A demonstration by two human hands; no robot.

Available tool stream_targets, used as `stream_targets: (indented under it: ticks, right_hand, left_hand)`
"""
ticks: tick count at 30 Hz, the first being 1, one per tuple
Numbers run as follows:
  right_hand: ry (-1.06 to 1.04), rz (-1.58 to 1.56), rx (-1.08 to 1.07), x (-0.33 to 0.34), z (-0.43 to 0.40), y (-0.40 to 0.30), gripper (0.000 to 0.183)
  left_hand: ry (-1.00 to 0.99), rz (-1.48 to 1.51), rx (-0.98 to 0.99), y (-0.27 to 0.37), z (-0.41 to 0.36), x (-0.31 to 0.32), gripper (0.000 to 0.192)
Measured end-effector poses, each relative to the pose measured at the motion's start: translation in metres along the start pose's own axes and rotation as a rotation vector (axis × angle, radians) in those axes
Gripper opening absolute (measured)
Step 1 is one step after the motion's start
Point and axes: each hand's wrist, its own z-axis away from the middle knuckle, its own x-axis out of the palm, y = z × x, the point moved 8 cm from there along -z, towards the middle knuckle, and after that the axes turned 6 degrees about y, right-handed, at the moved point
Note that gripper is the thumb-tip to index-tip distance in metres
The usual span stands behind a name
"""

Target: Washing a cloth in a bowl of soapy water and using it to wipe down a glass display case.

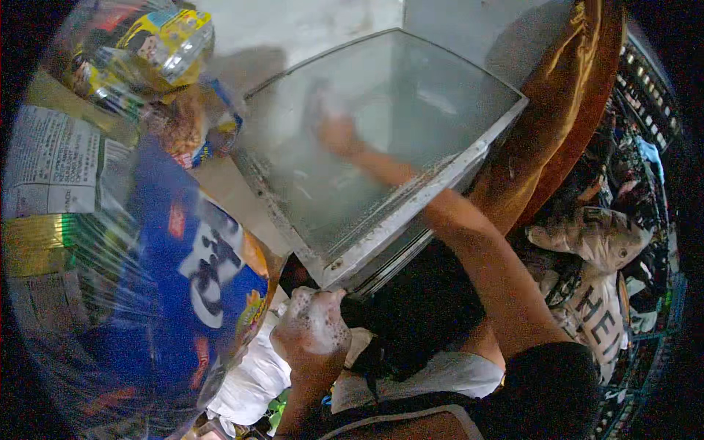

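Observation:
A glass panel (pixel 396 126) in a worn pale metal frame (pixel 407 214) is tilted in front of me, one corner towards me. My left hand (pixel 312 322), coated in soap suds, is closed around that near corner. From the right, my right arm passes under the frame's near edge. Beyond it, my right hand (pixel 338 129) shows blurred through the cloudy glass. Something pale and greyish seems to be at its fingers, but the blur hides what it is and how the fingers are set.
Plastic-wrapped blue packaging (pixel 165 264) crowds the left, below yellow packets (pixel 170 49). A shiny brown curved surface (pixel 555 126) stands at right, beside a plastic basket (pixel 652 93) heaped with fabric items (pixel 594 236). White cloth or bagging (pixel 256 379) lies low at left.

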Motion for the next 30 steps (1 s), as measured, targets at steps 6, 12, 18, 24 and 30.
stream_targets:
  ticks: [6, 12, 18, 24, 30]
  right_hand:
    - [-0.113, 0.016, -0.120, -0.005, 0.003, 0.007, 0.039]
    - [-0.155, 0.041, -0.467, -0.032, -0.015, 0.011, 0.033]
    - [-0.436, 0.678, -0.446, -0.059, -0.057, 0.033, 0.026]
    - [-0.213, 0.949, -0.616, -0.142, -0.069, 0.111, 0.027]
    - [-0.815, 1.276, -0.325, -0.223, 0.011, 0.109, 0.036]
  left_hand:
    - [0.039, 0.051, -0.005, 0.008, -0.003, 0.001, 0.003]
    - [0.055, -0.066, 0.067, 0.007, 0.000, 0.000, 0.003]
    - [0.168, 0.015, 0.008, 0.002, 0.007, -0.012, 0.005]
    - [0.049, -0.028, 0.053, 0.016, 0.007, 0.004, 0.004]
    - [0.059, -0.135, 0.021, 0.011, 0.006, -0.004, 0.005]
